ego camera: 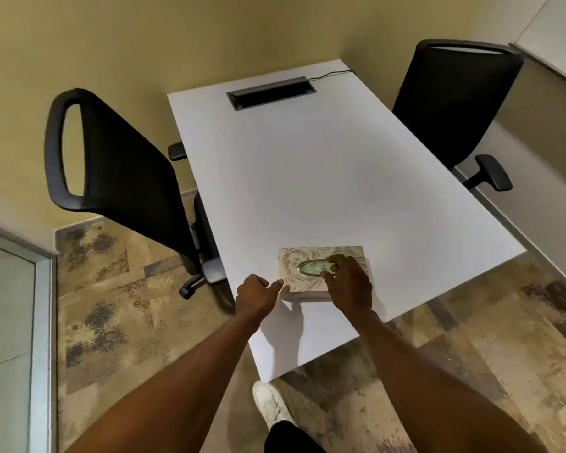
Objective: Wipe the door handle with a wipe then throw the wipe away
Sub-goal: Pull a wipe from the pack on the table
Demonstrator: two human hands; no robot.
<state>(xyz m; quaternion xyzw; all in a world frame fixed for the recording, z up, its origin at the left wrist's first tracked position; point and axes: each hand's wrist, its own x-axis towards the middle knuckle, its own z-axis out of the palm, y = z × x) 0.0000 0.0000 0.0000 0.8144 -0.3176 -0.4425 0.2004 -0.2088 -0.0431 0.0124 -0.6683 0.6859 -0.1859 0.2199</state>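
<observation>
A patterned beige wipe box (pixel 294 261) lies on the near part of the white table (pixel 307 178). Its oval top slot shows a pale green wipe (pixel 314 267). My right hand (pixel 348 282) rests on the box top, thumb and forefinger pinching at the slot's right end. My left hand (pixel 257 294) touches the box's near left corner with its fingertips, steadying it. No door handle is in view.
A black office chair (pixel 118 165) stands left of the table, another (pixel 451 99) at the far right. A cable port (pixel 270 92) sits at the table's far end. A glass panel with metal frame (pixel 13 322) is at left. My white shoe (pixel 270 403) is on patterned carpet.
</observation>
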